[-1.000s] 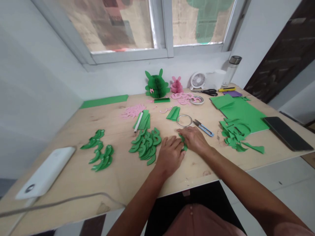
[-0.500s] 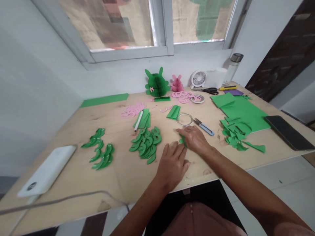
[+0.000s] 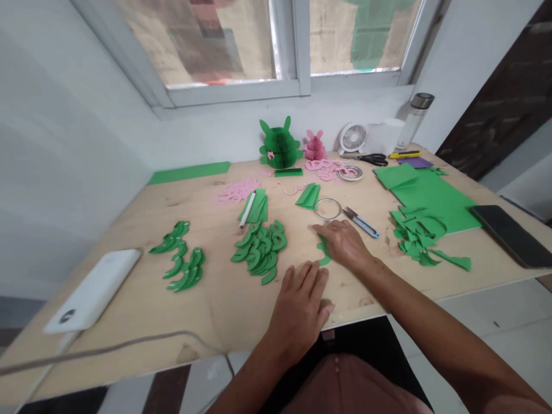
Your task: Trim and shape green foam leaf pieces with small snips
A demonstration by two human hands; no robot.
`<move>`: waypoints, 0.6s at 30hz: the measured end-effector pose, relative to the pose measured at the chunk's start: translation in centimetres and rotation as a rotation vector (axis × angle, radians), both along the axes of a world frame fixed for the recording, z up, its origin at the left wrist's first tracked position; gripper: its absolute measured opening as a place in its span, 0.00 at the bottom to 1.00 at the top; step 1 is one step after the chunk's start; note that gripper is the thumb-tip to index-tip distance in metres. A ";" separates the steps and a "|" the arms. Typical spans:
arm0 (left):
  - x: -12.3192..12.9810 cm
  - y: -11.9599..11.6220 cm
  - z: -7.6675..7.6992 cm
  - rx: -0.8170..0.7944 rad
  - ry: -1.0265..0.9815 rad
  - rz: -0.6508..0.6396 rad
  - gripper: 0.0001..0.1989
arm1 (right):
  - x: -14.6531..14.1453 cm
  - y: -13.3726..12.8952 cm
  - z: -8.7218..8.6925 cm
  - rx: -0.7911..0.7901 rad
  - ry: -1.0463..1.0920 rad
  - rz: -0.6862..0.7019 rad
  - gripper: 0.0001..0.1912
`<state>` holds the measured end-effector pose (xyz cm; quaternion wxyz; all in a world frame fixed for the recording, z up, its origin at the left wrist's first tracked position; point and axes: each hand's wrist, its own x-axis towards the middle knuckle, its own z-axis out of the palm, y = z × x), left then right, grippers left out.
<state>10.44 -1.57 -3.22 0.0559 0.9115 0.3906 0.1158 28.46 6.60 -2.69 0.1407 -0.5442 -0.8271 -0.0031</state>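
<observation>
A curved green paper cutout (image 3: 324, 256) lies flat on the wooden table (image 3: 224, 305) in front of me. My right hand (image 3: 345, 244) rests over its right side, fingers bent and pressing it down, so part of it is hidden. My left hand (image 3: 299, 302) lies flat on the table just below the cutout, its fingers stretched out and holding nothing. To the left sits a heap of curved green cutouts (image 3: 261, 250). Beyond my right hand are a ring of tape (image 3: 328, 209) and blue-handled thread snips (image 3: 363, 223).
Green paper scraps (image 3: 416, 233), a green sheet (image 3: 448, 195) and a phone (image 3: 511, 233) lie right. More green cutouts (image 3: 190, 270), a power bank (image 3: 95, 290) and its cable are left. Paper figures (image 3: 281, 148), a fan (image 3: 352, 138) and a bottle (image 3: 416, 121) stand along the wall.
My left hand has drawn back toward me, away from the green cutout, so more of the cutout shows. The right hand stays over it. The view has shifted slightly.
</observation>
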 end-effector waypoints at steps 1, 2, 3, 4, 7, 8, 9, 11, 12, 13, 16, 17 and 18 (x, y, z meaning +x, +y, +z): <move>0.0 -0.1 0.1 -0.007 0.001 0.004 0.24 | 0.0 0.0 0.0 0.002 0.003 0.000 0.24; 0.1 -0.1 0.3 -0.014 0.000 0.006 0.24 | 0.0 0.0 -0.1 0.003 0.006 -0.001 0.24; 0.2 0.0 0.4 -0.022 -0.002 0.006 0.24 | 0.1 0.0 -0.1 0.003 0.010 -0.001 0.24; 0.3 0.1 0.6 -0.028 -0.007 0.009 0.23 | 0.1 0.0 -0.2 0.001 0.015 0.000 0.24; 0.8 1.1 1.2 -0.024 -0.039 0.033 0.20 | 0.2 0.1 -0.3 -0.002 0.025 -0.001 0.24; 1.0 1.6 1.4 -0.015 -0.049 0.042 0.20 | 0.2 0.1 -0.3 -0.003 0.025 0.000 0.24; 1.3 2.1 1.5 -0.001 -0.057 0.057 0.19 | 0.3 0.2 -0.3 -0.004 0.026 0.005 0.24; 1.7 3.1 1.5 0.022 -0.047 0.076 0.18 | 0.3 0.2 -0.3 -0.004 0.034 0.012 0.25; 1.9 3.6 1.4 0.034 -0.037 0.076 0.17 | 0.3 0.2 -0.3 -0.002 0.041 0.015 0.24; 2.2 4.1 1.2 0.044 -0.028 0.071 0.16 | 0.3 0.3 -0.3 0.004 0.049 0.014 0.24; 2.6 5.1 0.6 0.069 -0.025 0.065 0.15 | 0.4 0.3 -0.5 0.025 0.078 0.007 0.22; 2.7 5.3 0.4 0.078 -0.031 0.069 0.15 | 0.5 0.4 -0.5 0.027 0.089 0.007 0.22; 2.8 5.4 0.2 0.089 -0.039 0.074 0.15 | 0.5 0.4 -0.6 0.026 0.102 0.007 0.22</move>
